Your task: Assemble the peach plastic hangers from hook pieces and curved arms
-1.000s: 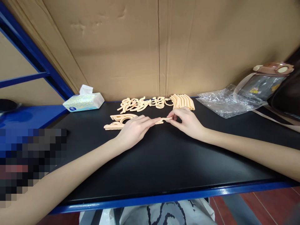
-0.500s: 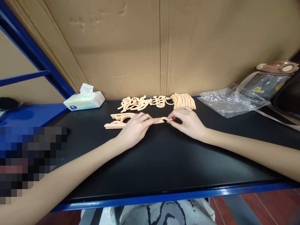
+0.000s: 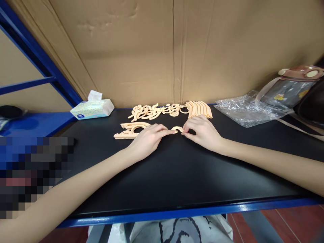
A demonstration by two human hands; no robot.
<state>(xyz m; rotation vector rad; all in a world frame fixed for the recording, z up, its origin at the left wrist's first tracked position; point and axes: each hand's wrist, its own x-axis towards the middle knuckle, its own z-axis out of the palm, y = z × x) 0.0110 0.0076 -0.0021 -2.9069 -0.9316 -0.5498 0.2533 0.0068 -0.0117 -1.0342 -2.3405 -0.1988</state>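
Observation:
Both my hands meet over a small curved pale wooden piece (image 3: 177, 129) on the black table top (image 3: 177, 175). My left hand (image 3: 148, 140) pinches its left end with fingers closed. My right hand (image 3: 201, 131) pinches its right end, fingers curled. Just left of my left hand lie flat arched wooden pieces (image 3: 129, 131). Behind the hands sit a heap of small cut-out wooden shapes (image 3: 154, 111) and a row of curved wooden strips (image 3: 199, 109).
A tissue box (image 3: 92, 108) stands at the back left by a blue shelf frame (image 3: 37, 60). Crumpled clear plastic (image 3: 243, 109) and a water bottle with a brown lid (image 3: 291, 87) lie at the back right. Cardboard (image 3: 172, 50) forms the back wall.
The small piece between my fingers has gone from lying flatter and longer to showing as a short arch; both hands shifted slightly closer together.

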